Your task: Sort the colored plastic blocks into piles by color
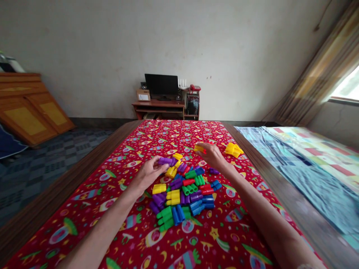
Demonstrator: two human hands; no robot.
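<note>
A heap of plastic building blocks (183, 192) in yellow, purple, green, blue and red lies on a red patterned cloth (134, 231) over a table. My left hand (150, 172) is at the heap's left edge, its fingers closed round a purple block (165, 161). My right hand (211, 155) is beyond the heap to the right, pinching a yellow block (199, 148). A separate cluster of yellow blocks (233, 149) sits just right of my right hand.
The table's dark wooden edge (56, 194) runs along both sides. A bed with a striped blue cover (308, 164) lies to the right. Against the far wall is a desk with a monitor (162, 86); a wooden cabinet (30, 108) is at the left.
</note>
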